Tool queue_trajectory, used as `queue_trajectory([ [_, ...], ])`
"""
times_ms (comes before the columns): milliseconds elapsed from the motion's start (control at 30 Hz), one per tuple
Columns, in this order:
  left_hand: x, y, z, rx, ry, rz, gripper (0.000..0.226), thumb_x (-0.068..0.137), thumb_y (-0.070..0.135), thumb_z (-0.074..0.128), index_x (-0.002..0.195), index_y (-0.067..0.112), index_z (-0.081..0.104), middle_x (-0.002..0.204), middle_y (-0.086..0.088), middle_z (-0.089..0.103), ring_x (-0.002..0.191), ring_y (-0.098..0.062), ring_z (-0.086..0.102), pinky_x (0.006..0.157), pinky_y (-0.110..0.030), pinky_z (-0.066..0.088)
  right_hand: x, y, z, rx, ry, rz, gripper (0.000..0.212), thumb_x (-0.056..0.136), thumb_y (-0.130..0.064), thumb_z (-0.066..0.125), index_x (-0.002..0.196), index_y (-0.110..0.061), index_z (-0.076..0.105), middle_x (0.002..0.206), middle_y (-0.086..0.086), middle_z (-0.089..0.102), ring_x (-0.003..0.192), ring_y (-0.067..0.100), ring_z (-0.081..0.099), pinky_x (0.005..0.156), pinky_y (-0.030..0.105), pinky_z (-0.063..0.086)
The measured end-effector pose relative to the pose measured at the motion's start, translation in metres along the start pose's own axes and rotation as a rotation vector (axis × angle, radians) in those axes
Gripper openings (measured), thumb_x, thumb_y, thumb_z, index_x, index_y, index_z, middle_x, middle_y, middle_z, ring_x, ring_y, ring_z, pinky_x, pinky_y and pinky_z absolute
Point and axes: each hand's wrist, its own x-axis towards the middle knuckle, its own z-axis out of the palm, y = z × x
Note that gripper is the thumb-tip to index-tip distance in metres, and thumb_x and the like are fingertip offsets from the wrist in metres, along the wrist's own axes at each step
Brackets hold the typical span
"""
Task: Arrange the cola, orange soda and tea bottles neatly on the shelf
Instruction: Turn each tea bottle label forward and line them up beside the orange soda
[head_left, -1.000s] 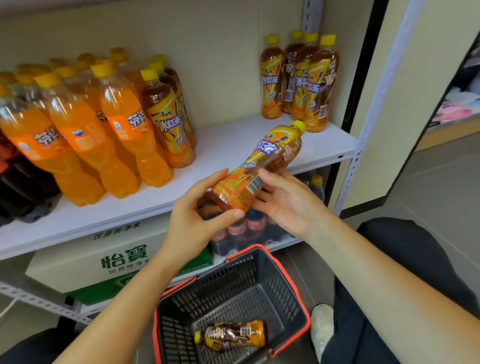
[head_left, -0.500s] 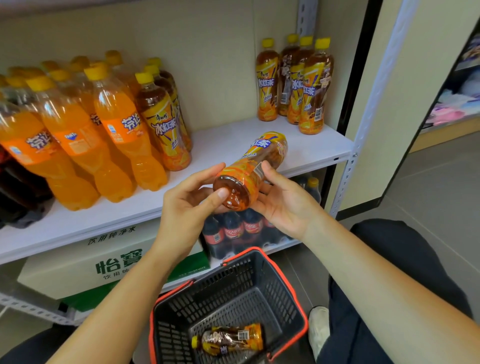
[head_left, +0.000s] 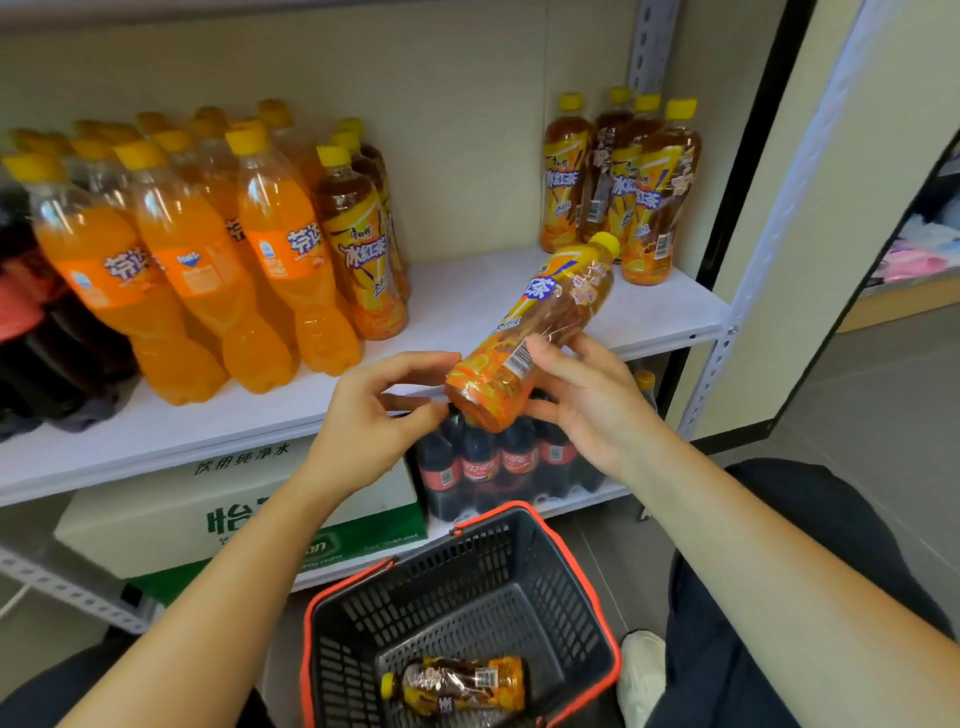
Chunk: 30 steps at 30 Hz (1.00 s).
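Observation:
My right hand (head_left: 587, 410) grips a tea bottle (head_left: 545, 312) around its lower body, tilted with the yellow cap up and to the right, above the front edge of the white shelf (head_left: 467, 296). My left hand (head_left: 374, 421) pinches the bottle's base between index finger and thumb. Several tea bottles (head_left: 623, 187) stand at the shelf's back right. More tea bottles (head_left: 358, 249) stand beside a block of orange soda bottles (head_left: 182, 260). Dark cola bottles (head_left: 31, 322) show at the far left. Another tea bottle (head_left: 457, 686) lies in the basket.
A black basket with a red rim (head_left: 587, 587) sits on the floor below my hands. On the lower shelf are a wrapped pack of cola (head_left: 493, 462) and a white-and-green water carton (head_left: 182, 509). A metal shelf post (head_left: 711, 364) stands at the right.
The tea bottle has swung from pointing base-first at me to a steeper tilt, cap up and to the right. My left hand slid from cupping the base to pinching its edge.

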Motion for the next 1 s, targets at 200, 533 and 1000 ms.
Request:
queue_trajectory([
  [200,0.006,-0.022,-0.025,0.288,0.523,0.037,0.038,0.084,-0.001,0.071,0.118,0.015,0.071,0.116,-0.004,0.066,0.107,-0.018,0.062,0.087,-0.037,0.056,0.031,-0.013,0.026,-0.309,0.016,-0.177,0.047,0.085,-0.003,0.079,0.126,-0.017,0.060,0.108,0.009,0.077,0.101,0.025,0.075,0.072,0.043,0.063],
  [533,0.018,-0.063,-0.037,0.443,0.582,-0.077,0.068,0.082,0.006,0.078,0.144,0.020,0.056,0.153,-0.011,0.042,0.139,-0.028,0.042,0.105,-0.049,0.048,0.111,0.027,0.085,-0.843,-0.004,-0.393,0.067,0.070,-0.008,0.092,0.126,-0.023,0.058,0.117,0.006,0.072,0.107,0.019,0.071,0.095,0.047,0.058],
  [1000,0.007,-0.048,-0.025,0.503,0.581,-0.038,0.057,0.080,0.006,0.077,0.134,0.009,0.062,0.128,-0.015,0.052,0.120,-0.032,0.051,0.096,-0.044,0.049,0.129,0.017,0.080,-1.031,-0.276,-0.281,0.059,0.077,-0.012,0.089,0.128,-0.016,0.061,0.112,-0.003,0.070,0.101,0.010,0.067,0.089,0.027,0.056],
])
